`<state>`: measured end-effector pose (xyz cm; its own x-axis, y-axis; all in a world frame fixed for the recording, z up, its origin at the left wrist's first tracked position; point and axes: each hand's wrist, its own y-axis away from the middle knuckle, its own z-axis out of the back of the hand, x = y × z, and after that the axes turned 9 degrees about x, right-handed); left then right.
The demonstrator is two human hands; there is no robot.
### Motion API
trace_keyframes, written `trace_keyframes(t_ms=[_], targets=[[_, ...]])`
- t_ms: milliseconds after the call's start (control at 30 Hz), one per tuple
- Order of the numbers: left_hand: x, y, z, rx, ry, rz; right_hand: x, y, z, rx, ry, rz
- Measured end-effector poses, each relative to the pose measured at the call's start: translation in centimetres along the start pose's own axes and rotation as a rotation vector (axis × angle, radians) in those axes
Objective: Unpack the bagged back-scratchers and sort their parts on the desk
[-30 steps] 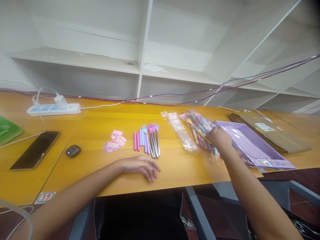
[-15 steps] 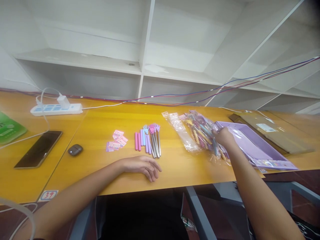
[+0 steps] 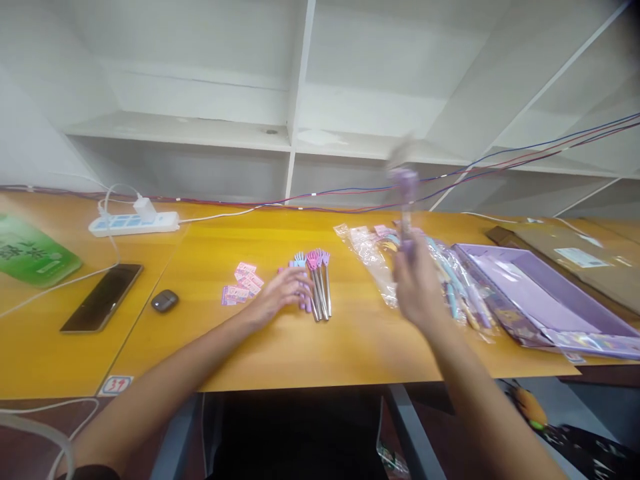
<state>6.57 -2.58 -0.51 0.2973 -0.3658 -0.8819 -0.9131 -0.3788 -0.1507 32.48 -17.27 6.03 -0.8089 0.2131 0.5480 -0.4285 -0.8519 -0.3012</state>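
Observation:
Raised over the table, my right hand [image 3: 417,280] is closed around a purple item [image 3: 406,193], blurred by motion, with a shiny middle part. My left hand [image 3: 283,293] rests over the coloured handles [image 3: 307,303], hiding most of them; its fingers are spread and nothing is gripped. Just right of it lie metal rods with small pink, purple and blue claw heads [image 3: 320,283]. Pink and white paper labels [image 3: 243,285] lie left of my left hand. Behind and beside my right hand is a pile of plastic-wrapped pieces [image 3: 457,283].
A purple tray [image 3: 545,267] and flat cardboard [image 3: 565,247] are at the right. To the left are a black phone [image 3: 103,299], a small dark case [image 3: 165,301], a green packet [image 3: 35,253] and a white power strip [image 3: 135,225]. Cables run along the shelf's base.
My right hand has come up and left from the wrapped pile with the purple item. My left hand has moved up onto the coloured handles. The view has shifted slightly.

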Motion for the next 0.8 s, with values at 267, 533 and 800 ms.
trace_keyframes(t_ms=[267, 533, 800], targets=[[-3.6, -0.4, 2.3, -0.386, 0.03, -0.123, 9.2, 3.3, -11.6, 0.473, -0.174, 0.484], [-2.4, -0.3, 2.6, -0.132, -0.055, 0.35, 5.0, -4.8, -13.4, 0.126, -0.426, 0.45], [-1.7, -0.2, 1.5, -0.225, -0.244, 0.362, 3.1, -3.5, -12.6, 0.138, -0.445, 0.526]])
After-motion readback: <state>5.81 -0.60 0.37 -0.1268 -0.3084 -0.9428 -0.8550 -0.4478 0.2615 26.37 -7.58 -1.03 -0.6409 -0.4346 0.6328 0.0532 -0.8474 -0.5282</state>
